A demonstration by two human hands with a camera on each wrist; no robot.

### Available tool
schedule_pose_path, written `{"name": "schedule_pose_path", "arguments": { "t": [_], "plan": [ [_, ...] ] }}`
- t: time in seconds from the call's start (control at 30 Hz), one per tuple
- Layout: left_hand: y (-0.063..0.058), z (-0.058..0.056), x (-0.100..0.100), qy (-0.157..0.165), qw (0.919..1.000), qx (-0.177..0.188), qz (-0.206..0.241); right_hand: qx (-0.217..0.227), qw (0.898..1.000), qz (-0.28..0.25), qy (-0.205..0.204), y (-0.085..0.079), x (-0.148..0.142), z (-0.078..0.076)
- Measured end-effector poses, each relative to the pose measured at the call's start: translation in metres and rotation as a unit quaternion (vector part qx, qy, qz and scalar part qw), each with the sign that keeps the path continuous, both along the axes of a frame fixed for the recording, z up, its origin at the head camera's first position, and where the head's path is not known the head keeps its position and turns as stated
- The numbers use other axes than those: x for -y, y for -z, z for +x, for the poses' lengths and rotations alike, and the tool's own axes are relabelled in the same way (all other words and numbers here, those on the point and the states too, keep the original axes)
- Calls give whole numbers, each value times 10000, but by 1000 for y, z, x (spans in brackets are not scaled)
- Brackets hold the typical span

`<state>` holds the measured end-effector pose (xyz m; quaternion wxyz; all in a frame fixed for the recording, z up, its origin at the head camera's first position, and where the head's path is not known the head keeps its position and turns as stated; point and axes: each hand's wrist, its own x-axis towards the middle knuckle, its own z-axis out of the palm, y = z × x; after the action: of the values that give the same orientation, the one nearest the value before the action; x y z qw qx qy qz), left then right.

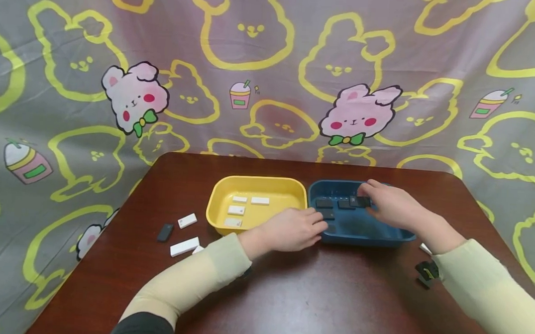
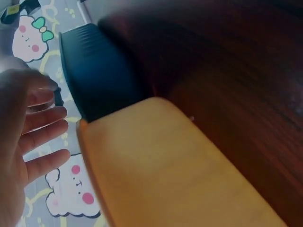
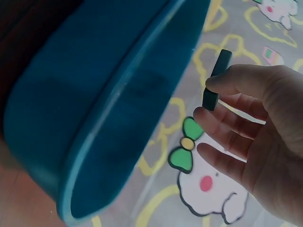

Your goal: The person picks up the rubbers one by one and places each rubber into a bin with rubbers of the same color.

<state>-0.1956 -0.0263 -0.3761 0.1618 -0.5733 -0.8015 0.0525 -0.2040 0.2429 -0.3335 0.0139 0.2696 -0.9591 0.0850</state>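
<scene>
My left hand (image 1: 293,229) hovers at the blue bin's near left corner, thumb and index together and other fingers loosely extended. A small dark block (image 2: 58,97) shows at those fingertips and appears pinched there, though mostly hidden. Over the back of the blue bin (image 1: 367,239), my right hand (image 1: 396,205) pinches a small black rectangular block (image 3: 221,64) between thumb and index. Several black blocks (image 1: 324,203) lie inside this bin. To its left stands a yellow bin (image 1: 212,209) with several white blocks (image 1: 260,201) on its floor.
Left of the yellow bin, white blocks (image 1: 185,247) and a black block (image 1: 165,232) lie on the brown table (image 1: 306,298). A white piece (image 1: 425,249) lies beside my right sleeve. A patterned curtain (image 1: 271,77) hangs behind the table.
</scene>
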Motion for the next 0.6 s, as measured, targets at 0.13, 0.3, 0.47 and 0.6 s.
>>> {"name": "schedule_pose_path", "arguments": {
  "t": [0.13, 0.3, 0.47, 0.6],
  "plan": [
    [4, 0, -6, -150, 9988, 134, -443, 215, 9997, 129, -4, 11, 6, -10],
    [8, -1, -9, -263, 9964, 90, -799, 364, 9987, 326, -124, 28, 11, -18],
    [11, -2, -11, -283, 9964, -17, -803, 477, 9966, 651, -161, 43, 12, -26],
    [12, -2, -12, -301, 9964, 60, -788, 629, 9945, 833, -112, 50, 13, -31]
  ]
}}
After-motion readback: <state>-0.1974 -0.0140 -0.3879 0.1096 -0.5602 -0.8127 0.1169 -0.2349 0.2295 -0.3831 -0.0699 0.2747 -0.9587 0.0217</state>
